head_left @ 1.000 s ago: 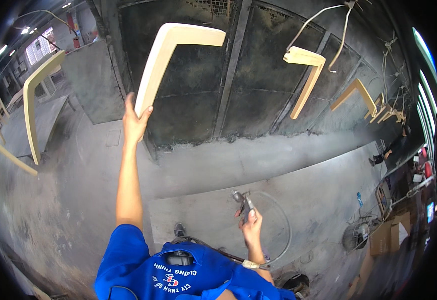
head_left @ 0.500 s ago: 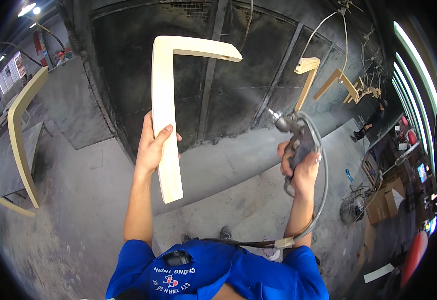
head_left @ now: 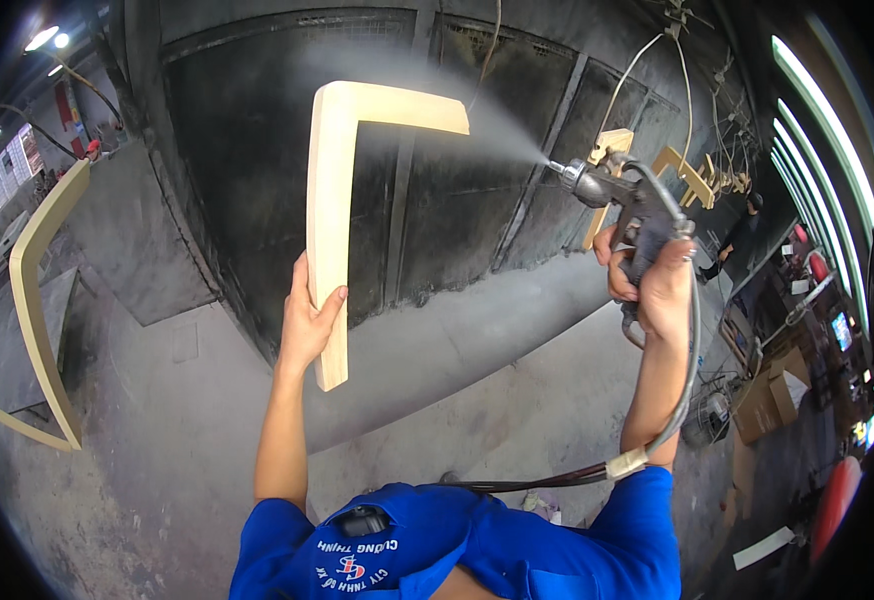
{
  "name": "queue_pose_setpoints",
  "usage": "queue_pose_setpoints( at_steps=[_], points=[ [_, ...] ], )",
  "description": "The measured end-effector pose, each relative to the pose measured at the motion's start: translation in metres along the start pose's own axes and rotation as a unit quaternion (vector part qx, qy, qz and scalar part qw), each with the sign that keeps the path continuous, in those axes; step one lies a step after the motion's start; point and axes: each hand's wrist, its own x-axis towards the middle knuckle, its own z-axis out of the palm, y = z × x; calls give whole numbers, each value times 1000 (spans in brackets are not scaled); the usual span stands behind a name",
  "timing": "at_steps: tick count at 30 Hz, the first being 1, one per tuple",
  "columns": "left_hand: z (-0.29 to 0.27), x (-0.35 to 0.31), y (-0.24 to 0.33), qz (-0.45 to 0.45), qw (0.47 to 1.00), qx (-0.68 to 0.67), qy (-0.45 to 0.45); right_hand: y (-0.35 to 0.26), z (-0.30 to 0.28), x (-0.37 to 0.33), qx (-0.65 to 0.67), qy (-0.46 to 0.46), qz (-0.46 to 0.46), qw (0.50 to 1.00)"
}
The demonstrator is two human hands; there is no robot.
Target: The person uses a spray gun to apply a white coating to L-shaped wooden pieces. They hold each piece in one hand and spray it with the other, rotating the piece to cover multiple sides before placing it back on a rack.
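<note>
Bent wooden piece (head_left: 334, 210) gripped near its lower end by left hand (head_left: 307, 328); spray gun (head_left: 647, 215) grasped by right hand (head_left: 665, 295), mist (head_left: 492, 122) emitted leftward.

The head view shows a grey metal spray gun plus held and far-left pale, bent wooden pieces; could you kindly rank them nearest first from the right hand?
1. Spray gun: in right hand.
2. Held wooden piece: in left hand.
3. Far-left wooden piece: beyond left hand.

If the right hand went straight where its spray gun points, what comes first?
Probably the L-shaped wooden piece, at its short arm's tip; depth is unclear, so the right hand could pass it toward the dark panelled wall.
</note>
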Motion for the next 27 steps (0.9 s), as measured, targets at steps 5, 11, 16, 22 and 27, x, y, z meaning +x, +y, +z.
queue_pose_setpoints(
  at_steps=[5, 11, 16, 22, 27],
  points=[
    [12, 16, -24, 71, 987, 130, 56, -63, -15, 46, -65, -95, -62, 991],
    [19, 26, -41, 167, 946, 262, 90, -84, -35, 138, -241, -120, -43, 962],
    [23, 24, -46, 184, 933, 294, 95, -38, -44, 217, -368, -60, 5, 928],
    [30, 32, -45, 165, 945, 268, 94, -32, -65, 185, -288, -57, -28, 955],
    [28, 43, -25, 130, 955, 244, 109, -33, -80, 77, -138, -111, -139, 974]
  ],
)
